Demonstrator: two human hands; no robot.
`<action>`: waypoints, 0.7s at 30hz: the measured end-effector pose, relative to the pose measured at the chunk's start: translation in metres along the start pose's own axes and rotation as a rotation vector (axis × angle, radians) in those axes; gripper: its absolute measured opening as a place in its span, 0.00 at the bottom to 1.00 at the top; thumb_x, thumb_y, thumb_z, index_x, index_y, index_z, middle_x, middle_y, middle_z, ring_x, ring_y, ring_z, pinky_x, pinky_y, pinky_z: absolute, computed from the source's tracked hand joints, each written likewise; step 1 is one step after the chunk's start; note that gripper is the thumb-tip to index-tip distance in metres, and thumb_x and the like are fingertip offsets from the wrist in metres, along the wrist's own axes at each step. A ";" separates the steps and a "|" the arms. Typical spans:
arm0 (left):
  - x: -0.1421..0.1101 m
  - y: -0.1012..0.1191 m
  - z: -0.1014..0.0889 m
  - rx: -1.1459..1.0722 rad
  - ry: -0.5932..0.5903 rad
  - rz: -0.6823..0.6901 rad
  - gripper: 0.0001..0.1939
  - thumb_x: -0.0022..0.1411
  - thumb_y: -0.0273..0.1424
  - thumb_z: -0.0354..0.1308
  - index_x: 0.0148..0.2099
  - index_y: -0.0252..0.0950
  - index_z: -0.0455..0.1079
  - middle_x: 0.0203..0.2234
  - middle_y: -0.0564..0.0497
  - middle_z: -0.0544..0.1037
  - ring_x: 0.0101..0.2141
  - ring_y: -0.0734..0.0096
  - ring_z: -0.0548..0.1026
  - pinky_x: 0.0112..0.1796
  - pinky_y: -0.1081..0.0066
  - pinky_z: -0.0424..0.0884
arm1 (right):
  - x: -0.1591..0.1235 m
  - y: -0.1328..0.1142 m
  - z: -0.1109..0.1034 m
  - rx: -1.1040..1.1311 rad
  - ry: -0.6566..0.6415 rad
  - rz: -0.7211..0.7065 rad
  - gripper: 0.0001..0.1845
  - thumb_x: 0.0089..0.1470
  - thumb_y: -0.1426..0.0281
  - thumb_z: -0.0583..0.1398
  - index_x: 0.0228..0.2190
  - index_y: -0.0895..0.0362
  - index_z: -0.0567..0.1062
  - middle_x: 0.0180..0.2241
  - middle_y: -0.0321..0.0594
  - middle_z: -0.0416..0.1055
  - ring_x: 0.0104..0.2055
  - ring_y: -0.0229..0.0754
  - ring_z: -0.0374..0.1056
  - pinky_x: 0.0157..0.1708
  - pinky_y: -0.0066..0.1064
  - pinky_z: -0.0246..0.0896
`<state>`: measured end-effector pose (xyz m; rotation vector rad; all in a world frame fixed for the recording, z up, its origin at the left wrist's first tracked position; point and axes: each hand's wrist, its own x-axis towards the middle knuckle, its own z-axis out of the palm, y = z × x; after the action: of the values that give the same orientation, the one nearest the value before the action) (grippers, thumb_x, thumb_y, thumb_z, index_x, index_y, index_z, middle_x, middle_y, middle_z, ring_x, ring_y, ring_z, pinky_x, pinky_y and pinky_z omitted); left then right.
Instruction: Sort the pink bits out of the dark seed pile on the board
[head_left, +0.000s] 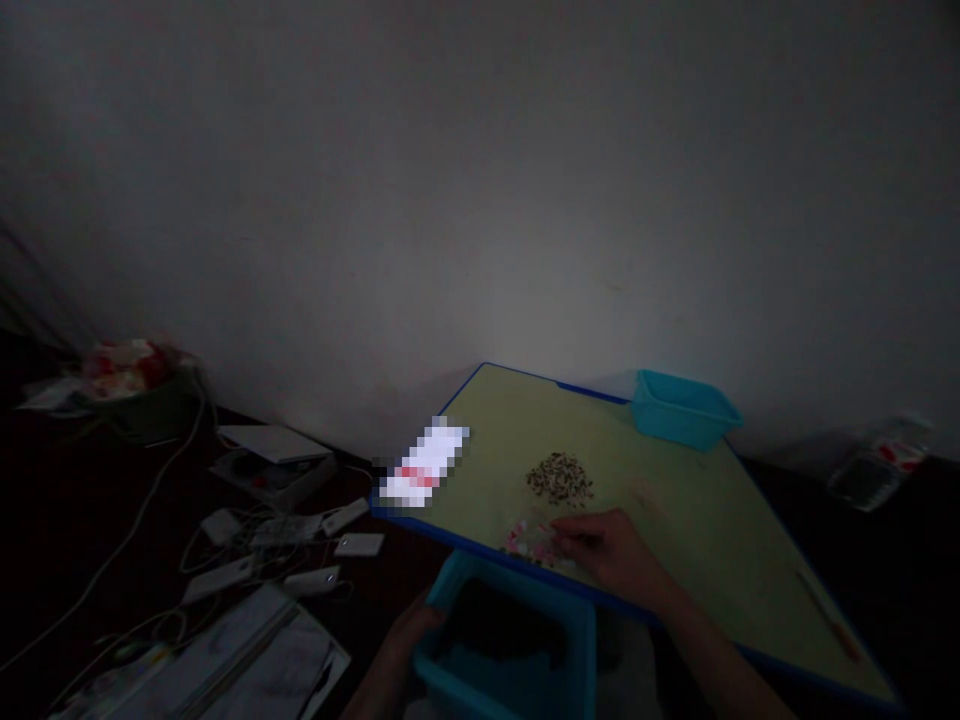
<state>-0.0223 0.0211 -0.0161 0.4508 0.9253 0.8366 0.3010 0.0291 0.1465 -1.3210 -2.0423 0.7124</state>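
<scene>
My left hand (pixel 405 638) grips the left side of a blue plastic basin (pixel 589 650) below the board's near edge. Dark contents fill part of that basin; the dimness hides what they are. Over the pale yellow board (pixel 675 540), my right hand (pixel 606 552) has thumb and fingers closed in a pinch, and whatever is between them is too small to make out. Its fingertips are at a cluster of small pink and white pieces (pixel 525 540) by the near edge. A little farther back lies a heap of small dark and pale seed-like bits (pixel 559 479).
A second blue basin (pixel 679 412) stands at the board's back right. A blurred-out lit phone-like shape (pixel 424 468) lies at the left. A thin stick-like tool (pixel 829 615) rests at right. Cables, white adapters (pixel 360 544) and papers (pixel 255 650) clutter the left. A wall rises behind.
</scene>
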 end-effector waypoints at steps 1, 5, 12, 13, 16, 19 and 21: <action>0.003 -0.002 -0.002 0.022 -0.037 -0.029 0.16 0.25 0.34 0.79 0.24 0.41 0.86 0.22 0.45 0.90 0.33 0.34 0.87 0.37 0.50 0.81 | -0.001 0.000 0.001 0.013 -0.001 0.021 0.16 0.63 0.67 0.63 0.45 0.50 0.91 0.42 0.40 0.89 0.41 0.52 0.86 0.43 0.38 0.81; 0.011 -0.009 -0.010 0.035 -0.009 0.072 0.23 0.32 0.40 0.79 0.36 0.41 0.90 0.28 0.45 0.93 0.32 0.39 0.87 0.36 0.52 0.79 | -0.003 -0.001 0.004 0.067 -0.019 0.072 0.13 0.62 0.64 0.65 0.40 0.49 0.92 0.35 0.35 0.89 0.38 0.51 0.85 0.40 0.37 0.81; 0.008 -0.005 -0.007 0.048 -0.041 0.067 0.28 0.33 0.39 0.82 0.42 0.40 0.92 0.31 0.46 0.94 0.37 0.39 0.88 0.40 0.54 0.81 | 0.002 0.004 0.005 0.223 -0.049 0.153 0.16 0.57 0.61 0.68 0.44 0.53 0.91 0.41 0.42 0.89 0.41 0.55 0.86 0.42 0.41 0.81; 0.006 -0.003 -0.005 0.048 -0.035 0.070 0.28 0.32 0.38 0.82 0.42 0.40 0.92 0.31 0.46 0.94 0.36 0.40 0.88 0.40 0.54 0.81 | 0.003 0.004 0.005 0.234 -0.056 0.157 0.16 0.57 0.61 0.68 0.44 0.53 0.91 0.41 0.43 0.89 0.42 0.55 0.86 0.43 0.42 0.81; 0.001 0.002 0.001 0.031 -0.027 0.039 0.26 0.28 0.37 0.83 0.36 0.40 0.91 0.28 0.45 0.93 0.34 0.38 0.87 0.39 0.52 0.80 | 0.003 0.005 0.006 0.251 -0.058 0.155 0.16 0.57 0.62 0.69 0.43 0.54 0.91 0.41 0.44 0.89 0.43 0.55 0.85 0.45 0.42 0.81; 0.000 0.007 0.004 0.018 -0.016 0.054 0.25 0.27 0.36 0.81 0.35 0.40 0.91 0.28 0.46 0.92 0.37 0.35 0.86 0.40 0.51 0.80 | 0.004 0.006 0.007 0.269 -0.072 0.166 0.15 0.57 0.61 0.69 0.41 0.54 0.91 0.39 0.43 0.89 0.40 0.53 0.85 0.42 0.40 0.81; 0.003 0.009 0.001 0.034 0.005 0.033 0.25 0.26 0.35 0.80 0.34 0.41 0.90 0.26 0.46 0.92 0.39 0.32 0.86 0.42 0.50 0.80 | 0.005 0.005 0.008 0.276 -0.079 0.174 0.14 0.56 0.61 0.69 0.41 0.53 0.91 0.37 0.41 0.89 0.38 0.52 0.85 0.40 0.39 0.81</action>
<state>-0.0239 0.0285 -0.0111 0.4950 0.9400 0.8534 0.2962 0.0342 0.1383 -1.3349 -1.8232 1.0976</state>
